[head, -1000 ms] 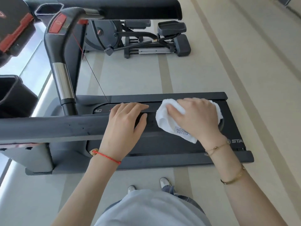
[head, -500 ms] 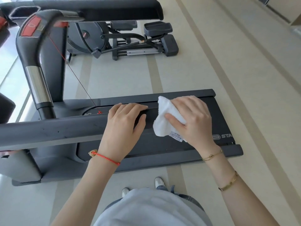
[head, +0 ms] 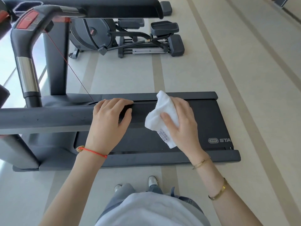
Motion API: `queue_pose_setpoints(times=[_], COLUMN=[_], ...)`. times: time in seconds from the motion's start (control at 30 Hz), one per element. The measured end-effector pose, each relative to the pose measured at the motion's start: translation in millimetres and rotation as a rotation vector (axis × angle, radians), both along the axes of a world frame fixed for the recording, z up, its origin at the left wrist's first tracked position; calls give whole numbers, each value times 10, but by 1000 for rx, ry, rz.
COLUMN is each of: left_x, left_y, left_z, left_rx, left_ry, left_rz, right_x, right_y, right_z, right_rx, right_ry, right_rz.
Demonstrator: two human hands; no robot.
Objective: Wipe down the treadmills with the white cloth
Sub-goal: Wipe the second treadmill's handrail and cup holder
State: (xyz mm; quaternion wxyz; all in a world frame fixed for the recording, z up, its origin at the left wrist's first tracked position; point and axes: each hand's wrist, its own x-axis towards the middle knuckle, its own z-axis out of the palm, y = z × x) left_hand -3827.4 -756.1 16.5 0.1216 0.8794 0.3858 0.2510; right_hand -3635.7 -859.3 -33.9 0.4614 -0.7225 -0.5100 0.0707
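— Over the treadmill (head: 210, 121) belt: gripping the cloth (head: 160, 119), right hand (head: 182, 126), thumb pinching it against the fingers, bunched and apparently lifting clear of the handrail (head: 48, 119).
— And the left hand (head: 108, 123)?
— Resting on the rail's end, fingers draped over the far edge, thumb spread, holding nothing.
— Progress?
— Judging mid-task: seemingly working along this rail; impossible to tell from the surfaces which parts are already clean. Probably leaving the belt, side rails, console (head: 27, 22) and any other treadmills.
— Differing from a second ago?
— Turning the cloth upward: previously lying flat under the palm, now standing up in the fingers, label (head: 164, 136) facing out. Left hand keeping its place.
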Motion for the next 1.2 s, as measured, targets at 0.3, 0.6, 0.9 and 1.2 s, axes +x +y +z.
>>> queue_pose_setpoints(times=[0.3, 0.6, 0.9, 1.2], left_x=[8, -31, -469, -1356], left_y=[0, 55, 176, 681], left_z=[12, 43, 73, 117], left_rx=[9, -8, 8, 11], left_ry=[19, 33, -13, -19], left_rz=[-8, -29, 87, 192], right_x=[321, 79, -256, -1111], right_y=[250, 213, 590, 1123], right_z=[163, 234, 422, 398], right_rx=[-231, -144, -229, -265], right_ry=[424, -392, -776, -831], right_rz=[43, 133, 233, 224])
